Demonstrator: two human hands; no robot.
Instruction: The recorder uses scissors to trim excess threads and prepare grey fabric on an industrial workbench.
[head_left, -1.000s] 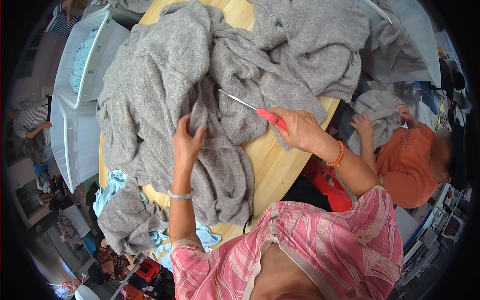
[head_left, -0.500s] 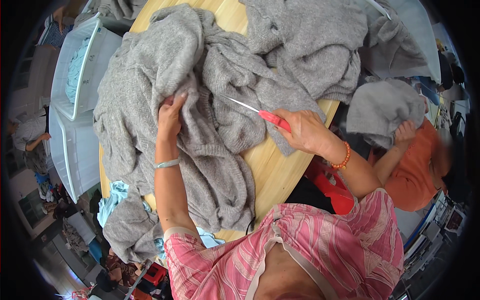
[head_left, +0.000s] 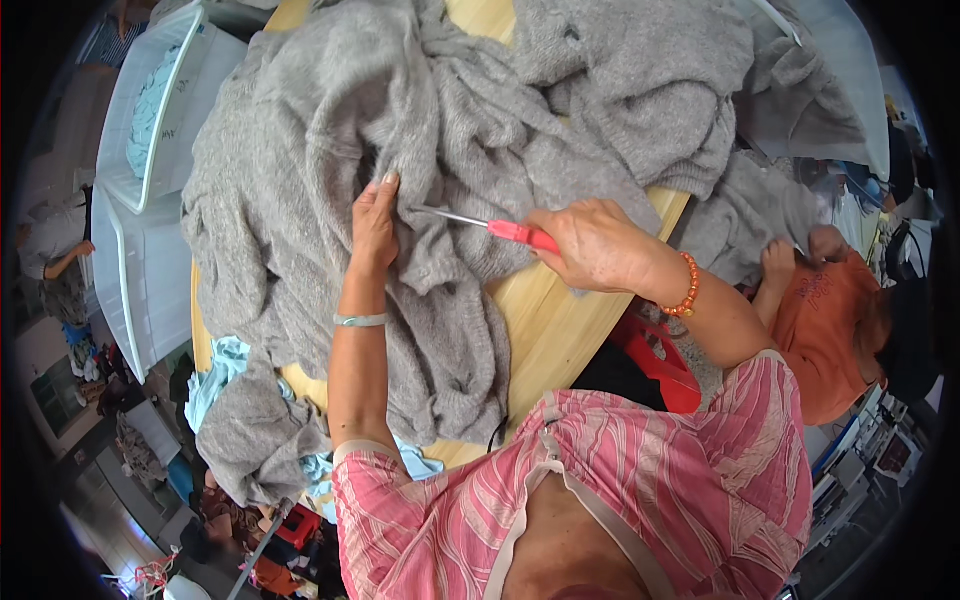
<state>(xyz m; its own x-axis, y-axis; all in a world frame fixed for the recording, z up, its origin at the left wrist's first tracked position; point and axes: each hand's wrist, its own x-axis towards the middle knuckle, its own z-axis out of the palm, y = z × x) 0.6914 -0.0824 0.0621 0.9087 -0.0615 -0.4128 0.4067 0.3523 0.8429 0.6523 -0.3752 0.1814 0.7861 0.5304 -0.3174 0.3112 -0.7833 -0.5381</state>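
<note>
Grey knitted sweaters [head_left: 270, 150] lie heaped over the wooden table [head_left: 560, 330]. My left hand [head_left: 375, 222] is closed on a fold of the nearer grey knit, thumb on top and the other fingers partly hidden by the cloth. In my right hand [head_left: 598, 243] is a red-handled tool [head_left: 512, 232] with a slim metal shaft. Its shaft points left, and the tip is close to the knit just right of my left hand. Whether the tip touches the cloth I cannot tell.
More grey knitwear [head_left: 640, 80] lies at the far right of the table. White plastic bins [head_left: 150, 270] stand on the left, one holding pale blue cloth [head_left: 153, 120]. A co-worker in orange [head_left: 825, 320] handles grey knit on the right. A red stool [head_left: 660, 365] is below the table edge.
My left hand has moved right and gathered the knit differently. The tool in my right hand has shifted slightly left and down. The co-worker's grey garment is lowered.
</note>
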